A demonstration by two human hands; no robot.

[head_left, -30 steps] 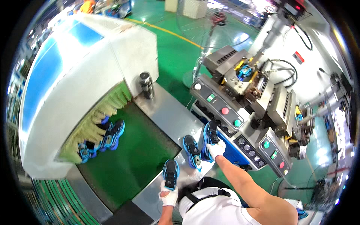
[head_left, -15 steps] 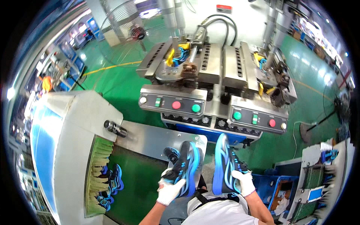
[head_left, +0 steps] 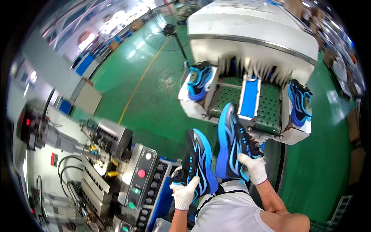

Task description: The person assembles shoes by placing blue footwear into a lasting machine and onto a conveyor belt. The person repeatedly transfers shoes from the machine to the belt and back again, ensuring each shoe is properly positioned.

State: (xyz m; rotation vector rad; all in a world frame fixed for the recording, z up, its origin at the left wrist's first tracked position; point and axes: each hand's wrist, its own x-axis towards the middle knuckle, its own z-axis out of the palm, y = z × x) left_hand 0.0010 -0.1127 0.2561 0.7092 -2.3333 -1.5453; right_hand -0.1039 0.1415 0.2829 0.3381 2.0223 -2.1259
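Moved since the earlier frame: the view, swung to the right, so that the press machine point(head_left: 96, 181) stands at the left instead of straight ahead. Left hand point(head_left: 186, 193), white knitted glove: grip closed on the first shoe point(head_left: 201, 162), toward its heel end. Right hand point(head_left: 255, 168), matching glove: grip closed on the second shoe point(head_left: 232, 147), likewise toward the heel. Both shoes: black, light blue and violet; held up just beside each other, toes away from the person, soles inward. Control panel point(head_left: 141, 166), grey: red, white and green buttons. Conveyor machine point(head_left: 251, 48), white, ahead: two green perforated belts point(head_left: 228, 96), blue strip point(head_left: 250, 96) between. Left ledge point(head_left: 187, 104): third shoe point(head_left: 199, 79), violet end by the near edge. Right ledge point(head_left: 299, 133): fourth shoe point(head_left: 299, 102), placed likewise. Bristle curtain point(head_left: 261, 71), pale: beneath the hood. Standing fan point(head_left: 169, 30), dark: farther off, left of the conveyor machine.
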